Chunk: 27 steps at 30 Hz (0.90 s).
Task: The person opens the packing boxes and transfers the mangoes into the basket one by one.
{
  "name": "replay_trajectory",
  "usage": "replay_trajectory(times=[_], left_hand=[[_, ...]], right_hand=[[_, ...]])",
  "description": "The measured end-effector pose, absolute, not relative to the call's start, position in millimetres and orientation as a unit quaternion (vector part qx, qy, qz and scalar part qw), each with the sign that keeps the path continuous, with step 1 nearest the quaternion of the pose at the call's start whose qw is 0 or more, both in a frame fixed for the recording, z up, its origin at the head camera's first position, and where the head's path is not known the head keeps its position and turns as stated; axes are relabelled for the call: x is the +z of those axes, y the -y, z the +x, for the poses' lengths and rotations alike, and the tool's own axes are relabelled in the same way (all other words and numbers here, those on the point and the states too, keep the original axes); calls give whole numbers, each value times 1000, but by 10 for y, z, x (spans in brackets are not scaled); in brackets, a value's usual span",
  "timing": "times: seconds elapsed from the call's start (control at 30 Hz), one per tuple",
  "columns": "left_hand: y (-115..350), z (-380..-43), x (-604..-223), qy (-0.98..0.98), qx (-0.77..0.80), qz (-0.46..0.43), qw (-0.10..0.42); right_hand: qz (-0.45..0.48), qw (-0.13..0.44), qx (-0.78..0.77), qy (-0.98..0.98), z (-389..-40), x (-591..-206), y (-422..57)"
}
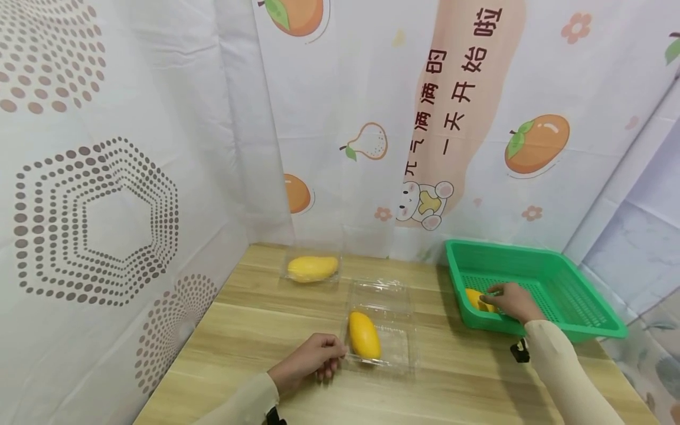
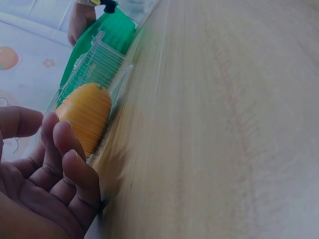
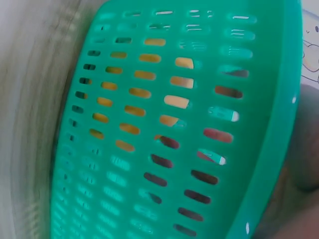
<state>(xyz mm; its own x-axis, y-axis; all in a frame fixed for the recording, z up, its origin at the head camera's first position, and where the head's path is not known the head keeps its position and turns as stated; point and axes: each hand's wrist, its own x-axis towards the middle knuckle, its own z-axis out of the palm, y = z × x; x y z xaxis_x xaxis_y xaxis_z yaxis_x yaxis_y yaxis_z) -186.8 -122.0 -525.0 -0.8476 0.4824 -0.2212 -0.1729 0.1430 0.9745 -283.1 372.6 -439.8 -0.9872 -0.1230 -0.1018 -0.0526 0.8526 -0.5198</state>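
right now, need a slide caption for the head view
Right hand on a yellow mango inside a green basket, left hand at an open clear box with another mango.

Lying tilted in the left half of an opened clear plastic clamshell box [image 1: 395, 347]: a smooth, oval yellow mango [image 1: 365, 335]. Lying inside a green, perforated plastic basket [image 1: 504, 264], near its closest left corner: another yellow mango [image 1: 473, 296], partly hidden.

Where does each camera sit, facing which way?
Head: worn there, facing forward and down over table and clear box; left grip, right grip, sleeves show.
Left wrist: worn there, looking past left grip to a mango and basket; right grip beyond.
Right wrist: worn there, facing basket's slotted wall; blurred right grip at edge.
Head and left wrist share the clear box.
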Motion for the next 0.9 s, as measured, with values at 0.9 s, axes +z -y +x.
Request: replay_trajectory(times=[0.9], left_hand=[[1215, -1861, -5247, -707, 651, 111, 253]], right_hand=[[-83, -81, -275, -955, -2583, -4141, -3051]])
